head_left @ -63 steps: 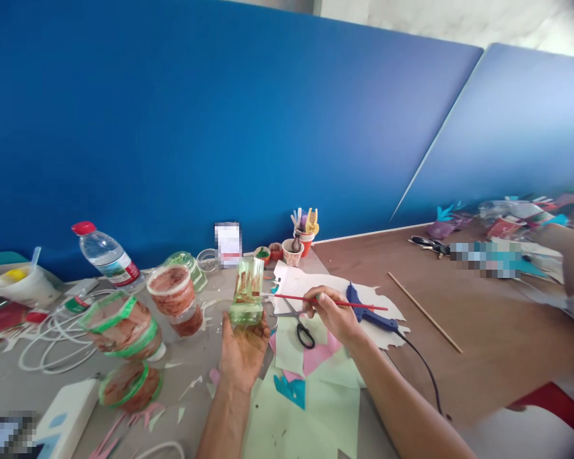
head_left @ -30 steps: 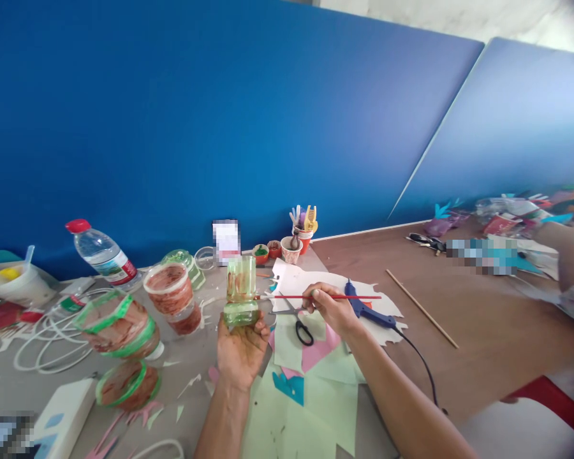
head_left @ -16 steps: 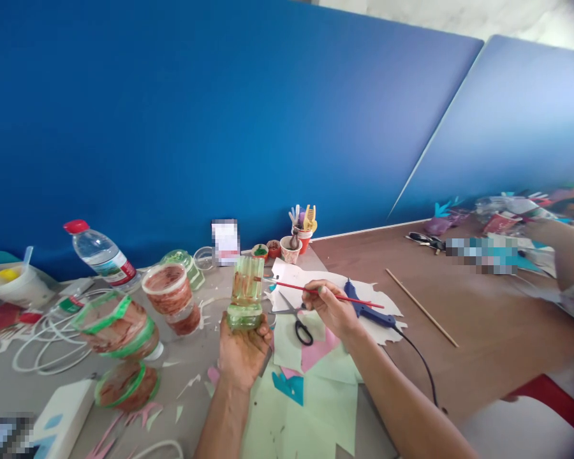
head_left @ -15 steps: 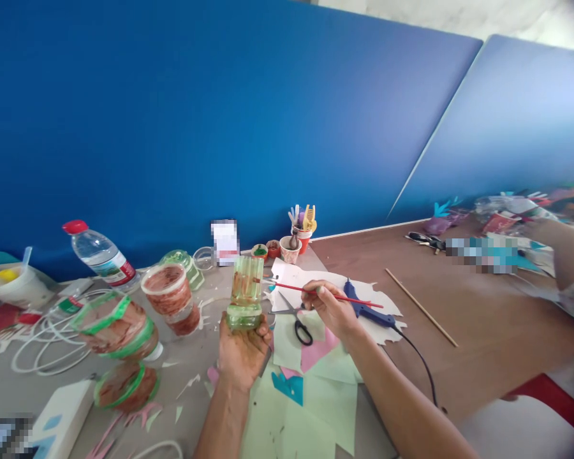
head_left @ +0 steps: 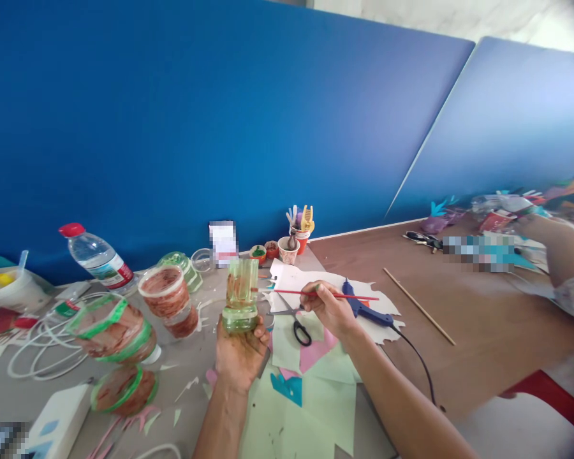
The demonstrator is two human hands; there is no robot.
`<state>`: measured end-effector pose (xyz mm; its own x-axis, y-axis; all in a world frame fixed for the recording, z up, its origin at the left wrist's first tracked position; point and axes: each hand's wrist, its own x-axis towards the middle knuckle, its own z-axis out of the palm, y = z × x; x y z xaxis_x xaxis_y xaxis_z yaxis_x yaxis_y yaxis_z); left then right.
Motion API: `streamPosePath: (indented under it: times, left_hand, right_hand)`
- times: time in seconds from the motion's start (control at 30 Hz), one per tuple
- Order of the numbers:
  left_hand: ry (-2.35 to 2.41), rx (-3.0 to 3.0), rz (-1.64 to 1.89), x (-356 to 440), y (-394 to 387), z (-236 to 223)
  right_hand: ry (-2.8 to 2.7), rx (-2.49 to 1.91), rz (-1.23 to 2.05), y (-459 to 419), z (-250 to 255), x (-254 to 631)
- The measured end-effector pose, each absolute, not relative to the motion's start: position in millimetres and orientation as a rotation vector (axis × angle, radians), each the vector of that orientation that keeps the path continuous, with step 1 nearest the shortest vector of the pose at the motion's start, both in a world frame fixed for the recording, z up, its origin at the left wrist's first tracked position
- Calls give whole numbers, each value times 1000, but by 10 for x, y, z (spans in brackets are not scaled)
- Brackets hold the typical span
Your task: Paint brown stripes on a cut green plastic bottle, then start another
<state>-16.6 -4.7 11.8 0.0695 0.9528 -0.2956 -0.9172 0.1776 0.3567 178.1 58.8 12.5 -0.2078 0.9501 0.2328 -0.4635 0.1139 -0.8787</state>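
My left hand [head_left: 242, 350] holds up a clear green plastic container [head_left: 240, 312] from below, its fingers curled round the base. Brown streaks of paint mark the container's upper wall. In my right hand [head_left: 330, 307] is a thin red paintbrush [head_left: 287, 292], pinched between thumb and fingers and lying nearly level. Its tip points left and is at the container's right side; whether it touches I cannot tell. Black-handled scissors [head_left: 302, 333] lie on paper below the brush. A blue glue gun [head_left: 370, 313] rests on white paper just right of my right hand.
Brown-painted cups [head_left: 165, 290] and green-taped containers [head_left: 112, 331] stand on the left, near a water bottle [head_left: 98, 258] and white cables. Small paint pots [head_left: 257, 254] and a cup of tools [head_left: 300, 237] are by the blue partition [head_left: 196, 115]. A wooden stick [head_left: 418, 306] and another person's arm [head_left: 562, 248] are to the right.
The green container has shifted slightly left and turned more upright in my left hand. The paintbrush has become more level, its tip a little lower. The whole view has drifted slightly.
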Motion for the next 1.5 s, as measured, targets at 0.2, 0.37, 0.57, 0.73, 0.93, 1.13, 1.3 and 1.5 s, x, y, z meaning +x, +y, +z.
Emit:
streamPosePath:
  times: [0.2,0.37,0.57,0.73,0.93,1.13,1.3,1.5]
  left_hand:
    - [457,55,1373,-147,-65,142]
    - [469,42,1367,-145,-67,145]
    - [445,47,1365,-156,-73,141]
    - [500,71,1372,-164,-67,174]
    - [597,127,1319,-96,-91,225]
    - [794,178,1290,-35,-98,255]
    - [934,256,1212,-11,-71,218]
    - [1011,340,1184,38,-48,202]
  right_hand:
    - [-1125,-594,1485,585,138,1792]
    - [-991,-569,1472,588,145,1784]
    - [-1065,-575,1561,593,148,1794]
    - [-822,-459,1463,635,173,1848]
    - [-889,-586,1336,663,116,1786]
    - [-1107,-629,1036,601,113,1780]
    - [-1338,-786,849,524,181,1809]
    - [-1434,-804,762,504,181,1823]
